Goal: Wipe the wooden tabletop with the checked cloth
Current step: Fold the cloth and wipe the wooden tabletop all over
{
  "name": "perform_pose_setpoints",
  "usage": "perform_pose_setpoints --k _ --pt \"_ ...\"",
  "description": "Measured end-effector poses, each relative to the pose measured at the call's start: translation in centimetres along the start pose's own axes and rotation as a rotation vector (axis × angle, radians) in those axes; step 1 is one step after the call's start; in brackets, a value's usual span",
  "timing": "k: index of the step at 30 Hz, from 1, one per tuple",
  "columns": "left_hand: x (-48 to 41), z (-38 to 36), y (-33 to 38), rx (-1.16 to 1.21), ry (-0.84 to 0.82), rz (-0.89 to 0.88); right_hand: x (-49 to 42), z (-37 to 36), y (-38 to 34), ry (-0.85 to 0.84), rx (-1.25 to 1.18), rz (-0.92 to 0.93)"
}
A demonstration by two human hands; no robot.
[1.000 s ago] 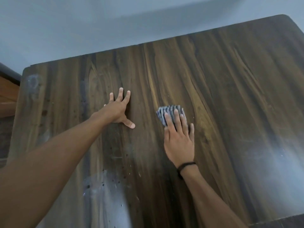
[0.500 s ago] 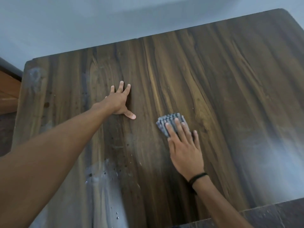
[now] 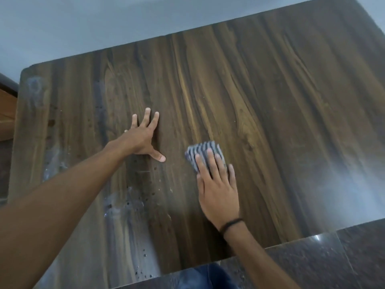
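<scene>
A dark wooden tabletop (image 3: pixel 270 101) fills most of the view. The folded grey-and-dark checked cloth (image 3: pixel 200 152) lies flat on it near the middle. My right hand (image 3: pixel 217 184) presses down on the cloth with straight fingers, covering its near half. My left hand (image 3: pixel 143 136) rests flat on the bare wood to the left of the cloth, fingers spread, thumb pointing toward it. Pale dusty smears and small specks (image 3: pixel 125 203) mark the wood near the front left.
A pale grey wall (image 3: pixel 104 21) runs behind the table's far edge. Dark stone floor tiles (image 3: pixel 323 263) show past the near edge at lower right. Brown wooden furniture (image 3: pixel 6 113) stands off the table's left edge.
My right hand has dragged the cloth toward me across the wood. My left hand has stayed planted flat. The view has tilted down, showing the near edge and floor.
</scene>
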State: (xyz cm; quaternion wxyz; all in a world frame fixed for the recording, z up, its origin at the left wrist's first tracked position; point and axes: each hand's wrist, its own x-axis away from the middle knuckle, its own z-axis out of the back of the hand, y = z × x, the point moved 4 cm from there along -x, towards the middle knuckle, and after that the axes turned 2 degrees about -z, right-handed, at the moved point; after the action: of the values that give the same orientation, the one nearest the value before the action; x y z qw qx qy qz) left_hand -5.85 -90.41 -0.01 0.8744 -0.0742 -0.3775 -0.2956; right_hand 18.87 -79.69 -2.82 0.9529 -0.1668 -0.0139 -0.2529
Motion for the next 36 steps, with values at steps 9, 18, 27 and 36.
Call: perform_pose_setpoints --k 9,18,27,36 --pt "0.4 0.1 0.3 0.015 0.013 0.011 2.2 0.1 1.7 0.008 0.011 0.004" --pt "0.5 0.2 0.3 0.016 0.039 0.031 4.6 0.1 2.4 0.021 0.011 0.012" --pt "0.7 0.2 0.5 -0.007 0.052 0.047 6.6 -0.3 1.6 0.02 0.003 0.018" --pt "4.6 -3.7 4.7 -0.059 0.015 -0.034 8.9 -1.3 0.9 0.063 -0.003 -0.009"
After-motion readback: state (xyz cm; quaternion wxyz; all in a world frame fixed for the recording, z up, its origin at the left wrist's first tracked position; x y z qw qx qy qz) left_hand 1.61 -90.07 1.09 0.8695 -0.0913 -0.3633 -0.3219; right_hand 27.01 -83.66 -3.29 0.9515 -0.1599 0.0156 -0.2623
